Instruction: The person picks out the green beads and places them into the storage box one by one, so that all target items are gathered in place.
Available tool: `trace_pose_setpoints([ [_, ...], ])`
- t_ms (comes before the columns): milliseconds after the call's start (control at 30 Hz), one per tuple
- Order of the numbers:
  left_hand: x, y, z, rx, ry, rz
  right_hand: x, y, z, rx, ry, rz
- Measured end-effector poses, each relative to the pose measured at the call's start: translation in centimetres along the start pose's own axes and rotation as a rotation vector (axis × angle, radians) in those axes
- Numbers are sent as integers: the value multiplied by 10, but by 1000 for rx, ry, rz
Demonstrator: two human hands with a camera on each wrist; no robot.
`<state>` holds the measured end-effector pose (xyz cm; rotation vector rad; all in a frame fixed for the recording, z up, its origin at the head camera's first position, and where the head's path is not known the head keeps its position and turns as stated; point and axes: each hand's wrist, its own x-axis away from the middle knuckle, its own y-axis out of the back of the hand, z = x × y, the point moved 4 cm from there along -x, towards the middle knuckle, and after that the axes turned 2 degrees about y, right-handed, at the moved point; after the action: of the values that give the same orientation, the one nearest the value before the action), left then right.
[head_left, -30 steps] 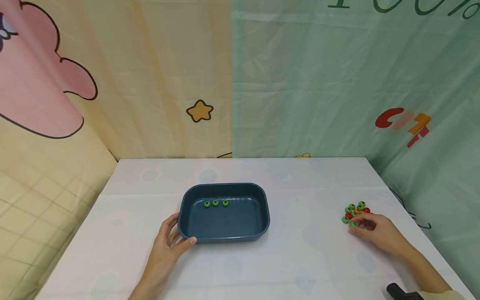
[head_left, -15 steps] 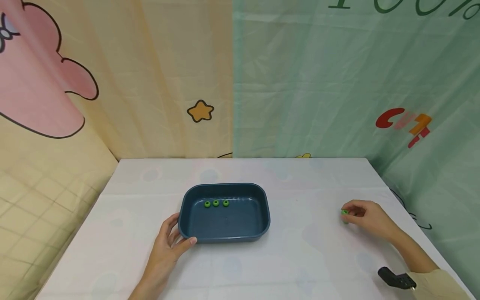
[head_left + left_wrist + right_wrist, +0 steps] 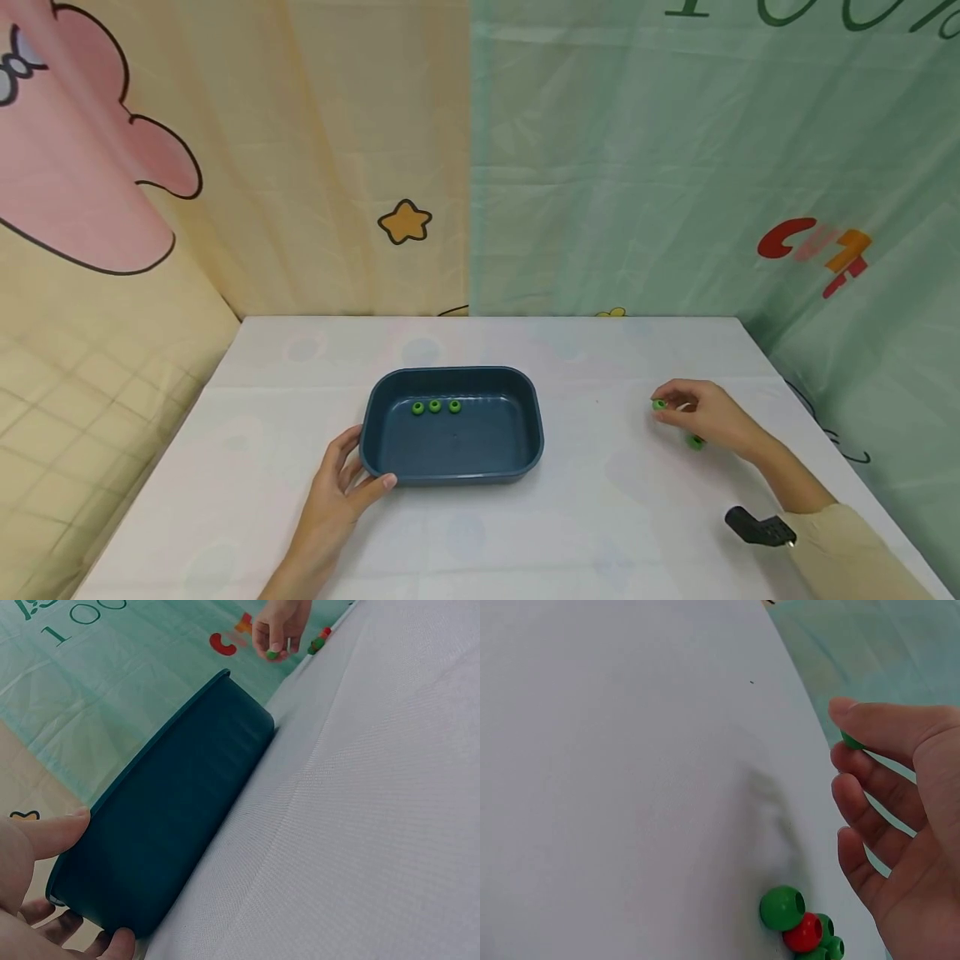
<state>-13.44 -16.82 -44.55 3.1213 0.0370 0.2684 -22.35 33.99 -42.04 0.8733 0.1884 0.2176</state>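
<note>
Pinching a green bead (image 3: pixel 658 404) between thumb and fingertips, the right hand (image 3: pixel 701 415) is lifted off the bench (image 3: pixel 600 500), out to the right of the tray (image 3: pixel 452 427) and well apart from it. The right wrist view shows the same bead (image 3: pixel 851 740) tucked under the thumb tip, with the other fingers (image 3: pixel 870 801) loosely curled below it and holding nothing else. Beneath that hand a small heap of beads (image 3: pixel 804 925) lies on the bench: one larger green one, a red one against it, and more green ones partly cut off by the lower edge of the picture. From the head view only one green bead of the heap (image 3: pixel 696 442) peeks out by the heel of the hand.

The left hand (image 3: pixel 337 492) grips the near left corner of the dark blue tray, thumb lying along the front wall and fingers around the left side. The left wrist view shows the thumb (image 3: pixel 45 836) pressed to the tray's outer wall (image 3: pixel 180 825) and fingertips (image 3: pixel 116 946) curling under its base.

Inside the tray, three green beads (image 3: pixel 435 407) sit in a short row near the far wall, close together. A black strap piece (image 3: pixel 757 528) shows at the right wrist, beside a pale sleeve (image 3: pixel 855 558). Printed curtains (image 3: pixel 600 167) hang behind the bench.
</note>
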Motion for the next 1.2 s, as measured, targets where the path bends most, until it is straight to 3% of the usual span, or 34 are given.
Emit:
trace_pose_setpoints([
  [467,0,1,0,7,-39,7,-27,-14,12,-51,55,49],
  [1200,0,0,0,18,-36,9,-52,-30,42,-96,135,104],
])
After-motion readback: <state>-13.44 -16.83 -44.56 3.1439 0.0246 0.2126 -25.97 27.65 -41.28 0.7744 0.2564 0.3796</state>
